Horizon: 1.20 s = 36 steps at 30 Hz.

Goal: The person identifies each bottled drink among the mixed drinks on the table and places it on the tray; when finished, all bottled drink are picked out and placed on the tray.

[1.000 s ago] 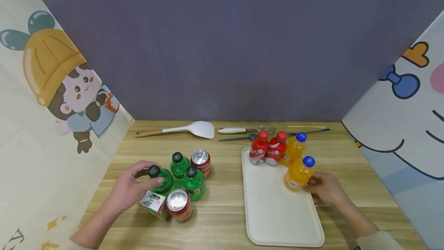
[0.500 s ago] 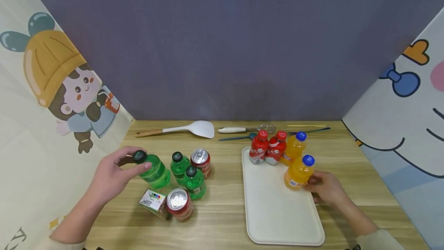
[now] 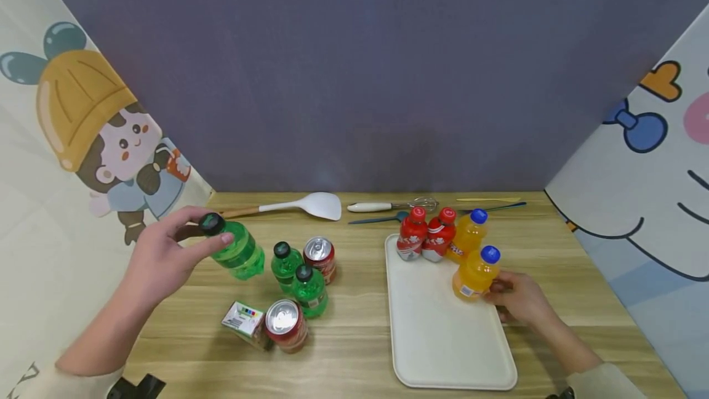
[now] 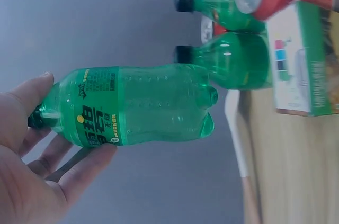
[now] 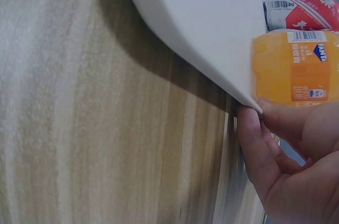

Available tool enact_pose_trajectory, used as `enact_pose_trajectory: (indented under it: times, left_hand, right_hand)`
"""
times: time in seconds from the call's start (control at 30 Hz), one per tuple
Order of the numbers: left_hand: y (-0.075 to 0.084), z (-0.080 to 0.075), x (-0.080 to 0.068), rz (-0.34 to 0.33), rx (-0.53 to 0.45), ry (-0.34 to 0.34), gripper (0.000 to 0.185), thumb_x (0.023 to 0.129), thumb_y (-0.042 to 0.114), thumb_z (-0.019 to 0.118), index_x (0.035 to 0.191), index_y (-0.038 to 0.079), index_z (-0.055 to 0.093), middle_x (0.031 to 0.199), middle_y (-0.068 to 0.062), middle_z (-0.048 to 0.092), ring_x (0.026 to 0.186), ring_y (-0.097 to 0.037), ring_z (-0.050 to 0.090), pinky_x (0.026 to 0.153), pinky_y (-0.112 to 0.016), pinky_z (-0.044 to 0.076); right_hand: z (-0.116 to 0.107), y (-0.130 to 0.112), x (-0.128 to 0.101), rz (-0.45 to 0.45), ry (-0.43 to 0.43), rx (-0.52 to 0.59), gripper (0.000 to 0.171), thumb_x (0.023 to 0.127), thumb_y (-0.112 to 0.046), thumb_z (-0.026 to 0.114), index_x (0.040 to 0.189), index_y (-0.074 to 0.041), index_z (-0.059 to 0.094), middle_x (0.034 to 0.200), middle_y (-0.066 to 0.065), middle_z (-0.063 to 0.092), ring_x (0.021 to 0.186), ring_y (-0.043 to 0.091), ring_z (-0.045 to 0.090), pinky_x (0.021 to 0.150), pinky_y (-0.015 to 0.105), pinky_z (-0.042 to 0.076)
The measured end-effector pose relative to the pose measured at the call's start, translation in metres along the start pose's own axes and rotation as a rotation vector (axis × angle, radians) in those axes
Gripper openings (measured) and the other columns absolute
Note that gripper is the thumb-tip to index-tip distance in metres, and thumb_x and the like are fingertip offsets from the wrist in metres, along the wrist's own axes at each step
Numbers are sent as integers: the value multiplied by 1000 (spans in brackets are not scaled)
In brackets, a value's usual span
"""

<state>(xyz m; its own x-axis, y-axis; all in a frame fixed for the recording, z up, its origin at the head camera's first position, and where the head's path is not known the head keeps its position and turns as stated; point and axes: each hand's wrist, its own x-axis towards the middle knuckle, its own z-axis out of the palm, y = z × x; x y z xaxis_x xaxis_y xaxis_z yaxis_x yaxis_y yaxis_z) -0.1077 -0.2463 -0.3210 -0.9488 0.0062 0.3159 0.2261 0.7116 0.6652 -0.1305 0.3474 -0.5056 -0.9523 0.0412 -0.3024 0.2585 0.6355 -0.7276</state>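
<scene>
The head camera looks forward and down from six o'clock; closer, sideways-rolled wrist views share its held green plastic bottle (left) and cream rectangular tray (right).

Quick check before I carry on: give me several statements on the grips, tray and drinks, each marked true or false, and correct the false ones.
1. The left grip holds a green bottle clear of the table. True.
2. The right grip hangs free of the tray. False: it pinches the tray.
3. Two red bottles stand on the tray. True.
4. Both cans are on the tray. False: they stand on the table.
5. Both orange bottles have red caps. False: the caps are blue.
6. The carton sits beside a can. True.
</scene>
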Motion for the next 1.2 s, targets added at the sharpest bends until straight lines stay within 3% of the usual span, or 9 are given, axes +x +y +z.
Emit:
enact_pose_trajectory:
  times: [0.1, 0.17, 0.33, 0.43, 0.63, 0.83, 1.2]
  left_hand:
    - [10, -2, 7, 6, 8, -9, 34, 87, 27, 85, 116, 15, 71, 105, 5, 69, 106, -41, 71, 68, -21, 53]
    - [16, -3, 10, 4, 12, -12, 35, 88, 29, 84, 118, 16, 71, 105, 3, 69, 105, -36, 72, 68, -21, 53]
    - [32, 2, 20, 23, 6, -15, 34, 89, 32, 83, 118, 19, 72, 106, 5, 68, 98, -5, 68, 69, -21, 53]
    - [43, 10, 29, 64, -20, -18, 31, 89, 30, 82, 116, 17, 72, 104, 2, 69, 96, -4, 66, 72, -20, 53]
    - [62, 33, 45, 95, -127, -62, 29, 90, 29, 82, 113, 14, 73, 101, -4, 72, 98, -21, 69, 79, -25, 54]
    - [76, 57, 60, 78, -210, -142, 32, 89, 32, 83, 114, 16, 71, 105, -2, 71, 102, -23, 69, 82, -40, 55]
    - [108, 114, 81, 116, -266, -290, 34, 89, 33, 83, 116, 18, 70, 109, 3, 72, 106, -21, 68, 85, -42, 57]
  right_hand:
    - [0, 1, 1, 5, 2, -4, 49, 89, -10, 80, 132, 5, 62, 109, 20, 69, 70, 20, 66, 58, 35, 61]
    - [0, 1, 1, 5, 4, -12, 49, 89, -11, 80, 132, 5, 62, 108, 19, 69, 69, 19, 66, 58, 34, 61]
    - [0, 1, 1, -1, 6, -4, 50, 88, -10, 80, 132, 6, 62, 108, 20, 69, 68, 20, 66, 57, 35, 61]
    - [-1, 2, 1, -2, 4, -2, 50, 88, -10, 80, 132, 6, 62, 108, 20, 68, 67, 20, 66, 57, 35, 61]
    - [-1, 5, 2, -6, 11, -14, 50, 88, -10, 80, 132, 5, 62, 109, 20, 69, 69, 20, 67, 57, 34, 61]
    - [0, 4, 1, -38, 13, -41, 50, 86, -10, 81, 131, 5, 63, 106, 17, 70, 71, 20, 66, 57, 33, 60]
    - [1, 3, 1, -10, 19, -48, 49, 87, -10, 81, 131, 4, 63, 107, 19, 69, 68, 19, 65, 56, 34, 60]
